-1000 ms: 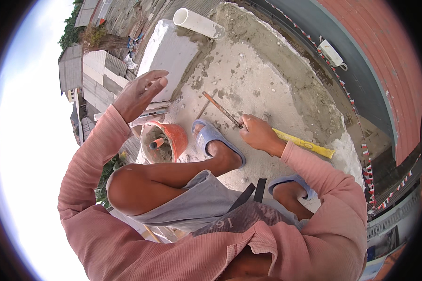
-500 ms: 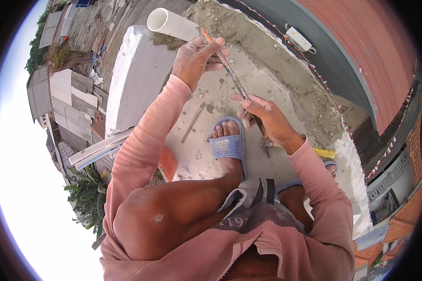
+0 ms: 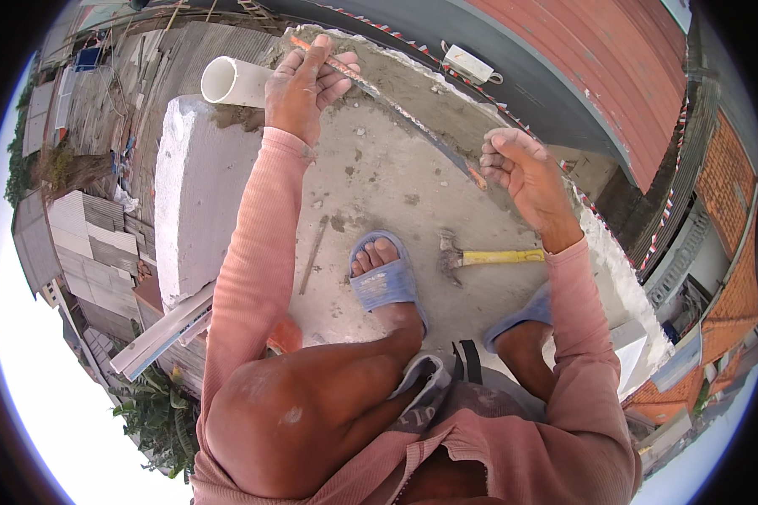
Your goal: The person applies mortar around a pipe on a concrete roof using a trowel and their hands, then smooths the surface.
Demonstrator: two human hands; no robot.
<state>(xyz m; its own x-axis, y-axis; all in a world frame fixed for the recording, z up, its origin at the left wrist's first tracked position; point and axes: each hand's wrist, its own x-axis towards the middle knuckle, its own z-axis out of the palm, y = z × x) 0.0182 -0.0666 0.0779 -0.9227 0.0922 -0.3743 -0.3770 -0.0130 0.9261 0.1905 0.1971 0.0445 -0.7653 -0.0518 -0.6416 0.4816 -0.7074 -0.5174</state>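
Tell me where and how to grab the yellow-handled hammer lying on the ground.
Take the hammer around the middle of its yellow handle, probably from above with the right hand. It lies flat, the straight handle pointing right toward that sleeve, while the bulkier head sits at the left end.

Lettering in view: pale print on dark cloth [image 3: 419, 416] at the lap, and light marks on a blue sandal [image 3: 385, 290].
The cloth's characters are broken by folds; the sandal's, across its strap, are too faint to read.
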